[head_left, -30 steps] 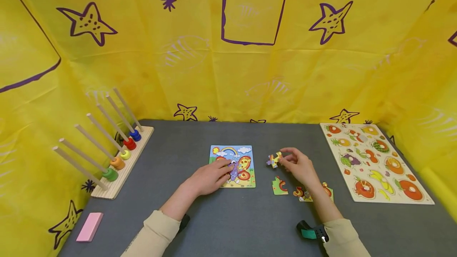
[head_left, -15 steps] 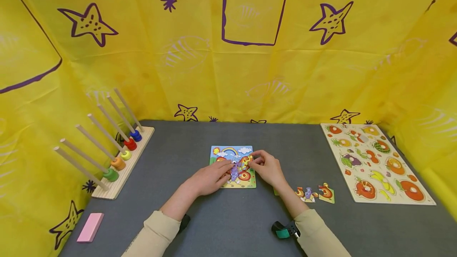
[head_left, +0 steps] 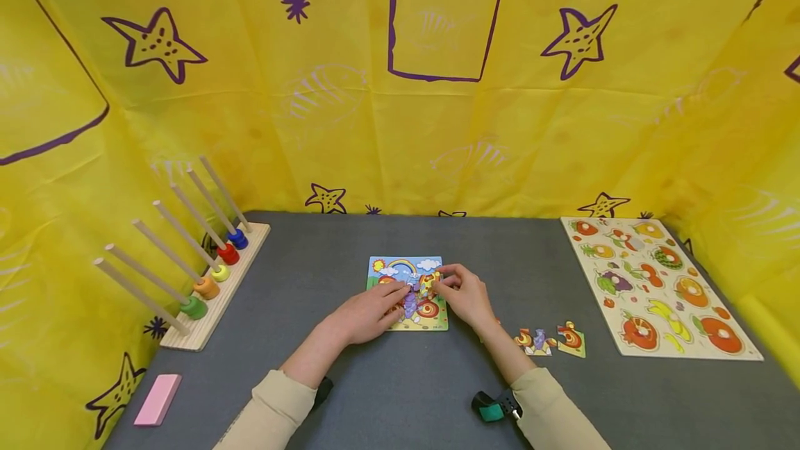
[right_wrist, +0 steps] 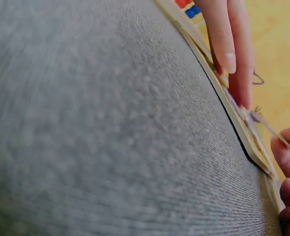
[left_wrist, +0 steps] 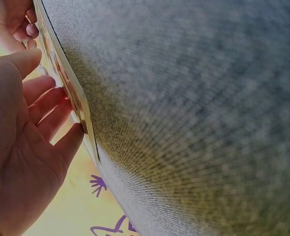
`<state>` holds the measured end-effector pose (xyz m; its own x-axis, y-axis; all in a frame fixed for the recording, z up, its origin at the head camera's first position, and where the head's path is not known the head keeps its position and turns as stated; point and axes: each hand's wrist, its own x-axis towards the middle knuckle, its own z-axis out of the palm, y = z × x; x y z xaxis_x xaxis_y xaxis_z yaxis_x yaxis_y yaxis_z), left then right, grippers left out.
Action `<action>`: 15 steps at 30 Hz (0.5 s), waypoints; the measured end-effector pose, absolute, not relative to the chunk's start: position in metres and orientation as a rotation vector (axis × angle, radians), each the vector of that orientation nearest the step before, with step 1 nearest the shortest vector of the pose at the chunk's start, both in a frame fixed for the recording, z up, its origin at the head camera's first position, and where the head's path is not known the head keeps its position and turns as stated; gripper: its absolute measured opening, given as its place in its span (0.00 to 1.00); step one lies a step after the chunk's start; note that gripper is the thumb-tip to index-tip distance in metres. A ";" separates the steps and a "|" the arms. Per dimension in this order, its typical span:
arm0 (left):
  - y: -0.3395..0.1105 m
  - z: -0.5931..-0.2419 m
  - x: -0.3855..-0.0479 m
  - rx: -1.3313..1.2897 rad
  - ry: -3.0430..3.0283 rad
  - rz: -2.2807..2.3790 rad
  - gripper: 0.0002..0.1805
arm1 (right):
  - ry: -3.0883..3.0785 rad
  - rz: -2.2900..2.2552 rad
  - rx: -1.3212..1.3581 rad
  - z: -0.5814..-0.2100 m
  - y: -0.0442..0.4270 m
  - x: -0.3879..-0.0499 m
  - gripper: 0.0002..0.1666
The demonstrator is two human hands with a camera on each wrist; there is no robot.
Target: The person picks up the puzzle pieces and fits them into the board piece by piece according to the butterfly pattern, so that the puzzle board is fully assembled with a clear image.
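Note:
A small butterfly jigsaw board [head_left: 415, 264] with a rainbow and sun lies mid-table. My left hand [head_left: 365, 312] rests on its left part, fingertips touching the picture, and covers some of it. Above the board's right side, my right hand [head_left: 465, 298] pinches a yellow-spotted puzzle piece [head_left: 428, 283] between thumb and fingers. From the right wrist view, the piece [right_wrist: 272, 131] appears edge-on, tilted, one end close to the board. In the left wrist view the left fingers [left_wrist: 51, 110] lie extended along the board. Loose puzzle pieces [head_left: 537, 342] lie right of my right forearm.
At left stands a wooden peg rack [head_left: 215, 287] with coloured rings, a pink block [head_left: 157, 400] in front of it. A fruit board [head_left: 656, 290] lies at right. Yellow printed cloth [head_left: 400, 144] hangs behind the dark table [head_left: 400, 394].
My right hand has carried the puzzle piece leftward from beside the board to over its right part, then tilted it slightly. The left hand has stayed on the board.

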<state>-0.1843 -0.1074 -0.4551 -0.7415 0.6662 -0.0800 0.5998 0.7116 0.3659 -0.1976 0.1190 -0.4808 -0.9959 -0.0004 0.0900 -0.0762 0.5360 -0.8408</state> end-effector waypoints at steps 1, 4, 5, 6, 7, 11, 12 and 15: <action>-0.107 -0.455 -0.184 1.018 2.712 0.478 0.28 | -2.686 1.461 0.071 -0.481 0.118 -0.197 0.15; -0.107 -0.455 -0.184 1.019 2.714 0.488 0.28 | -2.695 1.400 0.102 -0.483 0.117 -0.197 0.14; -0.107 -0.456 -0.184 1.019 2.716 0.482 0.28 | -2.698 1.369 0.120 -0.484 0.116 -0.197 0.14; -0.107 -0.456 -0.184 1.021 2.716 0.480 0.28 | -2.698 1.345 0.137 -0.484 0.116 -0.197 0.14; -0.107 -0.456 -0.184 1.026 2.718 0.480 0.28 | -2.696 1.321 0.149 -0.485 0.116 -0.197 0.14; -0.107 -0.457 -0.183 1.038 2.718 0.461 0.27 | -2.699 1.244 0.183 -0.486 0.116 -0.198 0.14; -0.107 -0.456 -0.183 1.041 2.720 0.460 0.27 | -2.704 1.231 0.191 -0.486 0.116 -0.197 0.14; -0.106 -0.456 -0.183 1.044 2.726 0.447 0.27 | -2.711 1.212 0.211 -0.486 0.117 -0.197 0.15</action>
